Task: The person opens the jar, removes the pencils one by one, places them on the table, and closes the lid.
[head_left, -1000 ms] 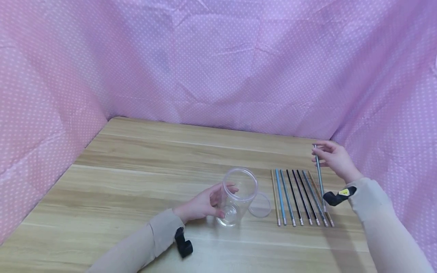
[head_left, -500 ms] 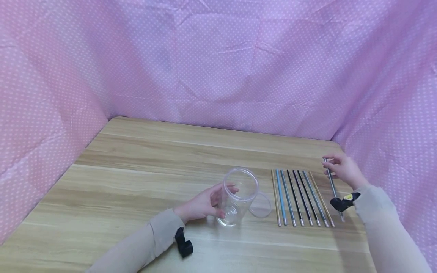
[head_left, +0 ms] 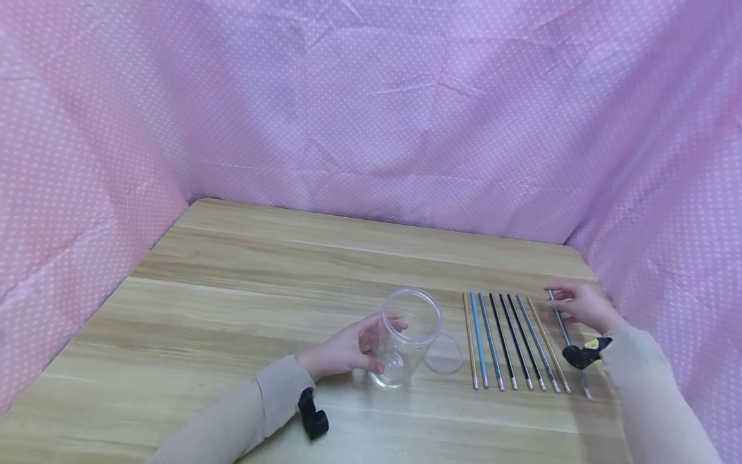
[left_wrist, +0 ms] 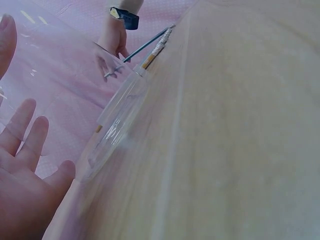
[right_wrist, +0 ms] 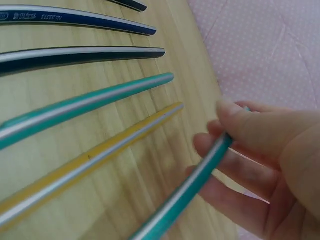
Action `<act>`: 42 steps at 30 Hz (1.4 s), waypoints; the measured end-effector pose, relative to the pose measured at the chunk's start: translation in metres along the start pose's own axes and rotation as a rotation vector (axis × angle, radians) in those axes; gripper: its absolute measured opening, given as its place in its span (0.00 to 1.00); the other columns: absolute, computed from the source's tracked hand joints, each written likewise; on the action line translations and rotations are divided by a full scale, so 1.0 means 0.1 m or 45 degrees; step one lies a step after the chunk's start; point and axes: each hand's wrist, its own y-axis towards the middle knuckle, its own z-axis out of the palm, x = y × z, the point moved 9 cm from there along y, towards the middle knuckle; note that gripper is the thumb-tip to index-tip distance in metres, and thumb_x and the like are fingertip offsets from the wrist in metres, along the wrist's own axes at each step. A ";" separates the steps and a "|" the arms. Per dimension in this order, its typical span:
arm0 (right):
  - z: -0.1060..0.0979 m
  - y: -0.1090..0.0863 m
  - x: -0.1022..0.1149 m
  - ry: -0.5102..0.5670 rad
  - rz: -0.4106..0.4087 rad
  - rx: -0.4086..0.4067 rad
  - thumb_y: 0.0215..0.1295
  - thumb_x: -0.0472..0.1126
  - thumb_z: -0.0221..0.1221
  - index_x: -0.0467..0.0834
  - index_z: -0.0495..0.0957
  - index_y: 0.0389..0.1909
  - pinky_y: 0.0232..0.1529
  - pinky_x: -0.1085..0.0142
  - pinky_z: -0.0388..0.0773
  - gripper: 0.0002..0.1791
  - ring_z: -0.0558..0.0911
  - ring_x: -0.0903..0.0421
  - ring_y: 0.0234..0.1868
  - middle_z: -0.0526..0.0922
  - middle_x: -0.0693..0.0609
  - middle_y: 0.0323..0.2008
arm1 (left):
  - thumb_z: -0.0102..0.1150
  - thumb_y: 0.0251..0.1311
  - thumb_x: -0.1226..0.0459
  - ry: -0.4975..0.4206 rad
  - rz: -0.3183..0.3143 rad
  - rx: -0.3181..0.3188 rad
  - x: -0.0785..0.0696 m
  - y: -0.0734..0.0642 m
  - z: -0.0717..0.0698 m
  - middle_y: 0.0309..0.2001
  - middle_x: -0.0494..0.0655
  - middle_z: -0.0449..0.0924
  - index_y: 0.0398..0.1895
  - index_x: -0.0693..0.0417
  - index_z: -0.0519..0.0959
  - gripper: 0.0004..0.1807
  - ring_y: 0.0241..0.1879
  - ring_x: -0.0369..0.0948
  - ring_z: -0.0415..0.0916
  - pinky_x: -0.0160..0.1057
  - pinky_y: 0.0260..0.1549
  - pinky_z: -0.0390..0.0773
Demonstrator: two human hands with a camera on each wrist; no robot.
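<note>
My left hand (head_left: 342, 349) grips a clear plastic cup (head_left: 406, 351) standing upright on the table, its thumb on the near side and its fingertips behind the wall. At the far right my right hand (head_left: 587, 309) pinches a green pencil (right_wrist: 192, 182) near its unsharpened far end, thumb against fingers. The pencil slants over the tabletop, eraser end towards me. Just left of it lies a yellow pencil (right_wrist: 107, 150), last in a row of several pencils in green, dark blue, black, light blue and yellow, erasers towards me.
A round clear lid (head_left: 445, 353) lies flat between the cup and the pencil row. The wooden table (head_left: 278, 270) is enclosed at the back and sides by pink dotted cloth (head_left: 371, 116), which comes close to my right hand.
My right hand has carried the green pencil right and lower, from over the yellow pencil to beyond the row's right end. The left hand and cup stay in place.
</note>
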 end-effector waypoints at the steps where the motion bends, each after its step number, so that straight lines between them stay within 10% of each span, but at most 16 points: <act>1: 0.00 0.01 -0.02 -0.016 0.012 -0.010 0.65 0.35 0.56 0.24 0.62 0.60 0.35 0.56 0.84 0.27 0.80 0.56 0.37 0.76 0.29 0.45 | 0.64 0.48 0.76 -0.002 -0.002 0.003 0.00 0.00 -0.01 0.70 0.58 0.59 0.72 0.61 0.51 0.47 0.71 0.50 0.54 0.45 0.70 0.55; 21: 0.05 0.14 -0.17 -0.287 0.033 -0.204 0.61 0.41 0.61 0.26 0.71 0.52 0.34 0.60 0.78 0.26 0.81 0.41 0.38 0.80 0.28 0.41 | 0.65 0.47 0.75 -0.022 -0.006 0.037 -0.01 0.05 -0.17 0.70 0.56 0.59 0.72 0.60 0.51 0.48 0.71 0.49 0.53 0.45 0.71 0.54; 42: 0.24 0.21 -0.07 -0.289 0.034 -0.279 0.60 0.36 0.60 0.27 0.74 0.48 0.35 0.61 0.77 0.19 0.81 0.36 0.42 0.81 0.34 0.37 | 0.67 0.48 0.72 -0.055 0.029 0.088 0.01 0.00 -0.33 0.69 0.59 0.60 0.71 0.61 0.52 0.47 0.70 0.49 0.55 0.43 0.69 0.56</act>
